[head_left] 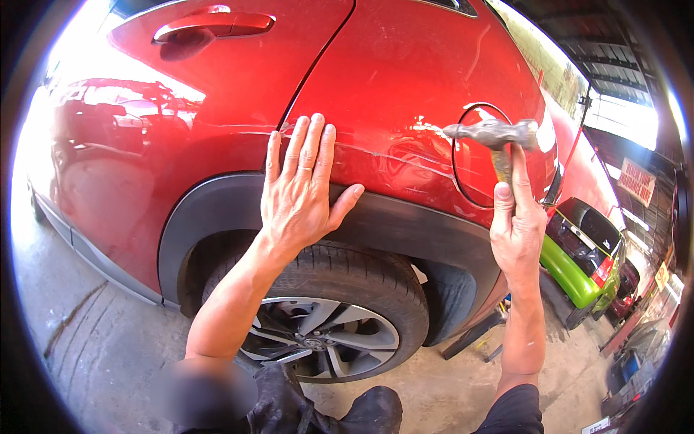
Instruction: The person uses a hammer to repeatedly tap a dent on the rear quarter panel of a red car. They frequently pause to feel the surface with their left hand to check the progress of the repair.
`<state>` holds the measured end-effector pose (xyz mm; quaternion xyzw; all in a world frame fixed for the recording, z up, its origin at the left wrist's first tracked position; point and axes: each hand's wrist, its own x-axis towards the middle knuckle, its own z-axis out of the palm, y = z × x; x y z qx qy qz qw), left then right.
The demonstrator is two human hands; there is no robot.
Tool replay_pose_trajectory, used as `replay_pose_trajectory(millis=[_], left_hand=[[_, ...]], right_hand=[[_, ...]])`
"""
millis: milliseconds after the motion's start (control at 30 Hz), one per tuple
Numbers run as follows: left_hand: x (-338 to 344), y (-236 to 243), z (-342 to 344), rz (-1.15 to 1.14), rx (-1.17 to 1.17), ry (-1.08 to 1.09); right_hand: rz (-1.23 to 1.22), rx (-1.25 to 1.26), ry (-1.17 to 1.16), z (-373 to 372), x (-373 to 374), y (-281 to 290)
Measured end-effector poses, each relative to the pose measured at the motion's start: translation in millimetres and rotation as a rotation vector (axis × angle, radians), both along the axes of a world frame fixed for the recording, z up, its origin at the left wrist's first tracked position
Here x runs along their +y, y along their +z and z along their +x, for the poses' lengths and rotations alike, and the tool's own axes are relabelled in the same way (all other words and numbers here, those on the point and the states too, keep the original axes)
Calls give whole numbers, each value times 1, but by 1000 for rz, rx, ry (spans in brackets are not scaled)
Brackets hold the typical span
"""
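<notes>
My left hand [300, 181] lies flat on a red car's rear side panel [390, 87], its fingers stretched over the seam beside the rear door. In my right hand [519, 217] is a hammer [495, 134] with a metal head and a yellowish handle, held upright with the thumb and index finger along the handle. The hammer head is in front of the round fuel flap [471, 173]; whether it touches the panel I cannot tell. Between my hands the panel shows a dent [405, 165] with scratches running along it.
Below my hands are the dark wheel arch trim [390, 217] and the rear wheel [325, 318]. The door handle [213, 27] is at the upper left. A green car [575, 267] stands at the right, with cluttered items [636, 362] nearby on the concrete floor [123, 362].
</notes>
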<state>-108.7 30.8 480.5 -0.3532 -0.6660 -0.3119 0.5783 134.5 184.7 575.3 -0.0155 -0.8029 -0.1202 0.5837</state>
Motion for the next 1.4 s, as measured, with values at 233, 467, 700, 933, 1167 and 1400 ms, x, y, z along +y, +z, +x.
replay_pose_trajectory(millis=[233, 467, 700, 933, 1167, 1400], left_hand=[[-1, 0, 1, 2, -28, -14], [-3, 0, 2, 4, -13, -24], [-5, 43, 5, -51, 125, -135], [20, 142, -42, -33, 174, 79], [29, 142, -47, -28, 186, 104], [22, 141, -47, -44, 186, 149]], right_hand=[[263, 72, 75, -7, -5, 21], [268, 81, 71, -14, 5, 18], [288, 88, 87, -12, -7, 20], [276, -64, -44, -23, 2, 10], [157, -20, 44, -24, -7, 29], [312, 152, 157, -29, -4, 48]])
